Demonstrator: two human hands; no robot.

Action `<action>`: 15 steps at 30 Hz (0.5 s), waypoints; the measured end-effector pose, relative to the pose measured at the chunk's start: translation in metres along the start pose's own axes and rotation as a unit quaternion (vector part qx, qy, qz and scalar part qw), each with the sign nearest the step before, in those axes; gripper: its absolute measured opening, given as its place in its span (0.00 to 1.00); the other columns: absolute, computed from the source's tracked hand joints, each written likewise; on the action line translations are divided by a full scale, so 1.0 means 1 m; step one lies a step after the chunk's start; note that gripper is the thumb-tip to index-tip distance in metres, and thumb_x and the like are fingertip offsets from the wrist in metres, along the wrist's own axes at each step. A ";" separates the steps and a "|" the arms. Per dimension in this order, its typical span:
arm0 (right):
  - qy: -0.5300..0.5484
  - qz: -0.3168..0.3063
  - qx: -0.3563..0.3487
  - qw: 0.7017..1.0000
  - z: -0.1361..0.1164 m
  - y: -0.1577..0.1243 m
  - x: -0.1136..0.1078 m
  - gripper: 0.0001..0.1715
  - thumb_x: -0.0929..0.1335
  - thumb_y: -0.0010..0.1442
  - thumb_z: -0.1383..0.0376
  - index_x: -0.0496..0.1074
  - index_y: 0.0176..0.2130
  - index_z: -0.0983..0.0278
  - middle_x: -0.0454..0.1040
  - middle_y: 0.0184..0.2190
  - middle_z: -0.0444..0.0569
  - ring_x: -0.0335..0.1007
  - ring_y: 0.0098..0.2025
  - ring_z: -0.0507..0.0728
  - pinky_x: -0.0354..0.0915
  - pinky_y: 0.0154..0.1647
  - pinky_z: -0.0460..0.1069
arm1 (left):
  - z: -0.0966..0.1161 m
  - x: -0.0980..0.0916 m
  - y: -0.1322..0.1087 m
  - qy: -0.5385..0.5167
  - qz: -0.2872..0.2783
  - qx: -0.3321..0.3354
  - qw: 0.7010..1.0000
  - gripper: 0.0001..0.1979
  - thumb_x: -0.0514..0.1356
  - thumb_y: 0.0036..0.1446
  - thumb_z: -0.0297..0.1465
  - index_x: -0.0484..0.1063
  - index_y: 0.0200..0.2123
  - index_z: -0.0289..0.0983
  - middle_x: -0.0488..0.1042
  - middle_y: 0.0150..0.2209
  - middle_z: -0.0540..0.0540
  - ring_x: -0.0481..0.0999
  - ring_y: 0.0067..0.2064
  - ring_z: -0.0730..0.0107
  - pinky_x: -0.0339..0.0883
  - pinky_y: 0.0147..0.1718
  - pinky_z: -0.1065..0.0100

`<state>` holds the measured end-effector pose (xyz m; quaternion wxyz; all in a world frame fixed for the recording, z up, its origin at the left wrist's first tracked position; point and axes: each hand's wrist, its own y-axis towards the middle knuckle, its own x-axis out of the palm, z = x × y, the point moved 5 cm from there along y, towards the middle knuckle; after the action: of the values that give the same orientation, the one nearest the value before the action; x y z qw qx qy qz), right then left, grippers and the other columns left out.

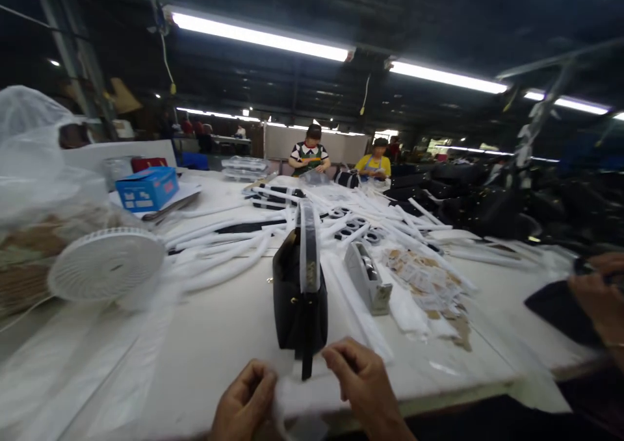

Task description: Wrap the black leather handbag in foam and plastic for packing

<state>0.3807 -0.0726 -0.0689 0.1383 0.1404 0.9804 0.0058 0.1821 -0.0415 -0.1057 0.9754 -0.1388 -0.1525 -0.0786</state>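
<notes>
A black handbag (298, 301) stands upright on the white table (205, 350), its strap wrapped in white and lying over the top. Just in front of it, at the table's near edge, my left hand (245, 402) and my right hand (364, 382) both pinch a thin white sheet of wrapping (295, 395) stretched between them. The fingers of both hands are curled closed on the sheet. Neither hand touches the bag; my right fingertips are closest to its lower right corner.
A grey tape dispenser (369, 277) and small paper tags (424, 275) lie right of the bag. A white fan (104, 264) and a blue box (147, 188) sit left. White-wrapped straps (229, 249) cover the middle. Two people work at the far end; another person's hand (599, 298) is at right.
</notes>
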 end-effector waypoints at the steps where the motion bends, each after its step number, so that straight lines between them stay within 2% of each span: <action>1: -0.030 0.012 -0.003 0.999 0.002 0.004 -0.008 0.23 0.68 0.56 0.46 0.76 0.29 0.63 0.70 0.23 0.44 0.61 0.19 0.50 0.59 0.21 0.46 | 0.000 -0.004 0.001 -0.003 0.008 0.000 1.000 0.28 0.71 0.36 0.54 0.67 0.25 0.36 0.62 0.19 0.57 0.58 0.21 0.79 0.53 0.21 0.76; 4: -0.100 0.003 0.019 0.995 0.007 0.014 -0.018 0.18 0.69 0.55 0.50 0.77 0.34 0.62 0.74 0.27 0.46 0.65 0.22 0.52 0.63 0.26 0.48 | 0.004 -0.010 -0.001 -0.007 0.026 0.015 1.000 0.27 0.71 0.38 0.51 0.67 0.26 0.36 0.60 0.20 0.57 0.56 0.22 0.80 0.52 0.21 0.78; 8: -0.122 -0.042 0.027 0.991 0.004 0.022 0.000 0.19 0.72 0.52 0.54 0.78 0.40 0.64 0.75 0.29 0.47 0.66 0.23 0.53 0.63 0.28 0.48 | 0.009 -0.008 -0.007 -0.031 0.031 -0.018 0.999 0.24 0.71 0.40 0.47 0.66 0.28 0.38 0.63 0.22 0.56 0.60 0.23 0.78 0.57 0.22 0.77; 12: -0.061 -0.099 0.036 0.993 0.001 0.022 0.028 0.14 0.72 0.52 0.57 0.77 0.33 0.65 0.71 0.22 0.43 0.65 0.23 0.52 0.61 0.25 0.47 | 0.009 -0.004 -0.011 -0.068 0.007 -0.060 0.996 0.19 0.70 0.45 0.42 0.66 0.29 0.37 0.65 0.22 0.56 0.64 0.24 0.77 0.61 0.25 0.76; 15: 0.044 -0.154 0.083 0.984 -0.001 0.014 0.039 0.19 0.73 0.52 0.52 0.74 0.30 0.66 0.68 0.18 0.41 0.63 0.20 0.51 0.60 0.21 0.46 | 0.008 -0.007 -0.009 -0.071 0.003 -0.037 0.997 0.19 0.69 0.45 0.42 0.65 0.28 0.37 0.67 0.23 0.54 0.64 0.24 0.77 0.59 0.24 0.76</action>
<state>0.3487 -0.0479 -0.0781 0.0826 -0.0019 0.9924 -0.0908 0.1710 -0.0469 -0.0982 0.9564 -0.1805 -0.2184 -0.0714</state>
